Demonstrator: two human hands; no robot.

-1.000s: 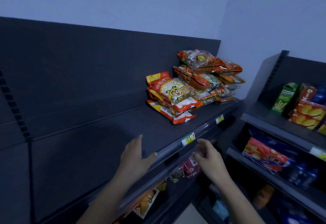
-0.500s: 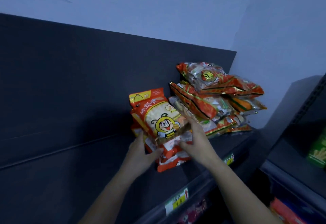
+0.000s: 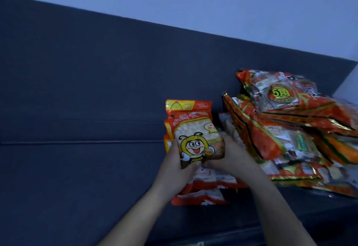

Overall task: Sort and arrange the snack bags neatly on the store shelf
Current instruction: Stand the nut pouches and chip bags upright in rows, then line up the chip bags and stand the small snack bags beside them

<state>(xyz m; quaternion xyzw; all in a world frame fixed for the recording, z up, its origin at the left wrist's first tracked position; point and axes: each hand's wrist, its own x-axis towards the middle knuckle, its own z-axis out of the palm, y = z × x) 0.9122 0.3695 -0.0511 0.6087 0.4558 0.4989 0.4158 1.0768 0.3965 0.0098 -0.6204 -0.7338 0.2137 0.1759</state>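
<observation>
Dark grey metal shelf deck (image 3: 67,197) spreads across seven o'clock in the head view, with its ribbed back panel (image 3: 96,81) behind it and a pale wall (image 3: 193,3) along twelve.

Just right of centre I have the orange-and-white plastic snack bag with the cartoon bee (image 3: 195,135), tilted up off the shelf. The left hand (image 3: 174,170) curls round its lower left edge and the right hand (image 3: 232,158) clamps the lower right edge, thumbs meeting near the bottom seam. Under the hands, toward six o'clock, lies a short stack of matching orange bags (image 3: 203,193). At three o'clock a loose heap of red-and-gold foil snack bags (image 3: 290,129) leans over, its near edge just beside the right hand.

My worry is that heap: it looks unstable, and a wrist brushing it while I swing the bee bag away could start a slide toward the shelf's front. Slick film held only at the bottom may also fold or slip out.
</observation>
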